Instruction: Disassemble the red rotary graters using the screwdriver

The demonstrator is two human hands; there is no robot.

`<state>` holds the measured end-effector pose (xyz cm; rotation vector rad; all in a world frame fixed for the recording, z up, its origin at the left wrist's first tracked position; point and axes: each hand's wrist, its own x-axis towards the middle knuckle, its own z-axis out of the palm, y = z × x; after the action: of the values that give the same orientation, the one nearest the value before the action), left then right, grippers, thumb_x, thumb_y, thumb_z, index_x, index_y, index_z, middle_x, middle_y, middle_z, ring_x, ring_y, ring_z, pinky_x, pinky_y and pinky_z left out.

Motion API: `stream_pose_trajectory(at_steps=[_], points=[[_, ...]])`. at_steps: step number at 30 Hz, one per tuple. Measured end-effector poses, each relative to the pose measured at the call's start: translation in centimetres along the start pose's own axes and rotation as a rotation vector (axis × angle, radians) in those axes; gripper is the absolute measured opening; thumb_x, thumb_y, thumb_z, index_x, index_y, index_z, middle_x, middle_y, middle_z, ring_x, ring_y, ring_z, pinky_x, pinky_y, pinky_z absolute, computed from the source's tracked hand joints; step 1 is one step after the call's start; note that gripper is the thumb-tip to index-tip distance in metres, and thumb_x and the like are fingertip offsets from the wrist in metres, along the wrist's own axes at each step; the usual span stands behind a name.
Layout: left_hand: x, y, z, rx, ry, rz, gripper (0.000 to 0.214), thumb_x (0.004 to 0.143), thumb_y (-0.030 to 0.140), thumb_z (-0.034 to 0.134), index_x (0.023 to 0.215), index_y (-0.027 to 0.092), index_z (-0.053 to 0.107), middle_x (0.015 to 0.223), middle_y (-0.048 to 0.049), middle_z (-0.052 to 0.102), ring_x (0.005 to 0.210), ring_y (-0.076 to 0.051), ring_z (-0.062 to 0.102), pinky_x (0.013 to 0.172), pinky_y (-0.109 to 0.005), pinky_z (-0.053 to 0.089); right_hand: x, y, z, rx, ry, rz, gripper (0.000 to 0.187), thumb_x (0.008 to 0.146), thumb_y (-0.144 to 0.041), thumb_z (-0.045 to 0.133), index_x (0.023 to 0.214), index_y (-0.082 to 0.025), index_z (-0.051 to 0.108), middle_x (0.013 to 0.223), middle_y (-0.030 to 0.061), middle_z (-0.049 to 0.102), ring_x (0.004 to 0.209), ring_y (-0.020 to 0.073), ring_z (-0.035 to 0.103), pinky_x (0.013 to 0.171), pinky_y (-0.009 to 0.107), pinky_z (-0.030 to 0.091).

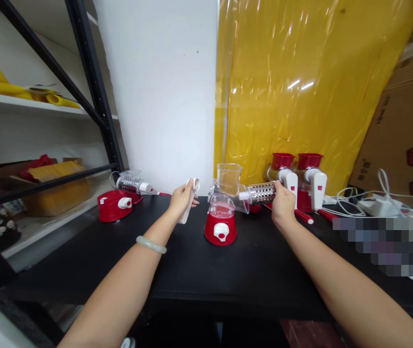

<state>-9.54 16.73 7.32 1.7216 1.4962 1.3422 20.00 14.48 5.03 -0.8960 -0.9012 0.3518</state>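
My left hand (181, 199) is closed around a white crank handle (183, 218), held above the black table left of a rotary grater. My right hand (284, 203) grips a perforated metal grater drum (260, 193) by its right end. The drum lies level, its white hub pointing left at the clear plastic housing (229, 180); whether hub and housing touch, I cannot tell. Under that housing stands the red base (211, 232), upright, with a white knob (221, 232) in front. Part of the handle is hidden by my left fingers.
Two assembled red-and-white graters (310, 193) stand behind my right hand. At the left are another red base (114, 207) and a clear housing with a drum (132, 182). White cables and a power strip (380, 207) lie right. A black-framed shelf (95, 82) borders the left.
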Motion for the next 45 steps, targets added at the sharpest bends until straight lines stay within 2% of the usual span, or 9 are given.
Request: stream_pose_trajectory(at_steps=[5, 8, 13, 18, 22, 28, 37, 42, 45], points=[[-0.7, -0.9, -0.5, 0.339, -0.099, 0.083, 0.06, 0.086, 0.072, 0.041, 0.089, 0.02, 0.072, 0.076, -0.0089, 0.073, 0.075, -0.025, 0.071, 0.067, -0.03, 0.05, 0.5, 0.2, -0.6, -0.106, 0.033, -0.018, 0.051, 0.08, -0.064, 0.056, 0.055, -0.022, 0.043, 0.051, -0.005, 0.039, 0.052, 0.0116, 0.036, 0.048, 0.026, 0.029], [-1.1, -1.0, -0.6, 0.517, -0.168, 0.089, 0.055, 0.083, 0.069, 0.048, 0.097, 0.024, 0.076, 0.088, -0.012, 0.076, 0.09, -0.032, 0.07, 0.076, -0.034, 0.047, 0.6, 0.6, -0.6, -0.155, 0.026, -0.019, 0.05, 0.08, -0.064, 0.055, 0.055, -0.022, 0.043, 0.05, -0.0044, 0.04, 0.052, 0.0123, 0.037, 0.048, 0.027, 0.029], [-1.2, -1.3, -0.5, 0.683, -0.285, 0.054, 0.056, 0.082, 0.07, 0.047, 0.1, 0.027, 0.078, 0.095, -0.0152, 0.076, 0.094, -0.034, 0.069, 0.075, -0.035, 0.046, 1.1, 0.8, -0.8, -0.232, 0.039, -0.034, 0.05, 0.083, -0.063, 0.051, 0.055, -0.022, 0.044, 0.05, -0.0034, 0.041, 0.052, 0.0138, 0.04, 0.049, 0.027, 0.031], [-1.0, -1.7, -0.7, 0.766, -0.307, 0.04, 0.056, 0.083, 0.069, 0.047, 0.091, 0.023, 0.078, 0.092, -0.018, 0.075, 0.093, -0.036, 0.069, 0.074, -0.036, 0.046, 1.4, 0.3, -1.3, -0.35, 0.027, -0.059, 0.05, 0.086, -0.058, 0.049, 0.051, -0.023, 0.044, 0.047, -0.0024, 0.042, 0.052, 0.0151, 0.04, 0.05, 0.029, 0.03], [-0.9, -1.7, -0.8, 0.795, -0.313, 0.016, 0.052, 0.081, 0.067, 0.051, 0.077, 0.021, 0.075, 0.081, -0.0166, 0.075, 0.086, -0.033, 0.07, 0.073, -0.034, 0.047, 1.3, 0.3, -1.4, -0.446, -0.056, -0.077, 0.045, 0.083, -0.053, 0.053, 0.051, -0.021, 0.05, 0.047, -0.0028, 0.044, 0.054, 0.0156, 0.042, 0.053, 0.029, 0.03], [-1.0, -1.6, -0.8, 0.811, -0.348, 0.024, 0.051, 0.082, 0.066, 0.051, 0.071, 0.022, 0.073, 0.08, -0.0162, 0.074, 0.084, -0.031, 0.07, 0.073, -0.034, 0.047, 1.2, 0.8, -1.2, -0.523, -0.246, -0.095, 0.038, 0.075, -0.05, 0.061, 0.051, -0.021, 0.055, 0.051, -0.0024, 0.053, 0.056, 0.0157, 0.048, 0.059, 0.029, 0.034], [-1.2, -1.6, -0.6, 0.777, -0.341, 0.077, 0.042, 0.085, 0.058, 0.052, 0.086, 0.022, 0.074, 0.096, -0.0177, 0.075, 0.097, -0.035, 0.069, 0.078, -0.038, 0.047, 0.8, 1.6, -0.8, -0.57, -0.48, -0.037, 0.03, 0.071, -0.049, 0.063, 0.065, -0.019, 0.064, 0.065, 0.002, 0.067, 0.064, 0.0193, 0.061, 0.062, 0.029, 0.042], [-1.0, -2.1, -0.7, 0.686, -0.267, 0.088, 0.037, 0.079, 0.05, 0.064, 0.095, 0.018, 0.073, 0.105, -0.0218, 0.073, 0.105, -0.04, 0.066, 0.085, -0.043, 0.047, 0.7, 1.9, -0.8, -0.612, -0.609, 0.01, 0.021, 0.07, -0.04, 0.066, 0.074, -0.019, 0.064, 0.069, 0.0011, 0.069, 0.067, 0.0181, 0.063, 0.063, 0.028, 0.044], [-0.9, -1.9, -0.3, 0.552, -0.206, 0.148, 0.041, 0.082, 0.048, 0.062, 0.107, 0.016, 0.07, 0.111, -0.0217, 0.07, 0.113, -0.038, 0.063, 0.095, -0.044, 0.045, 1.1, 2.1, -1.0, -0.663, -0.676, 0.042, 0.02, 0.067, -0.035, 0.071, 0.078, -0.02, 0.065, 0.072, 0.0005, 0.069, 0.069, 0.0177, 0.063, 0.065, 0.027, 0.045]])
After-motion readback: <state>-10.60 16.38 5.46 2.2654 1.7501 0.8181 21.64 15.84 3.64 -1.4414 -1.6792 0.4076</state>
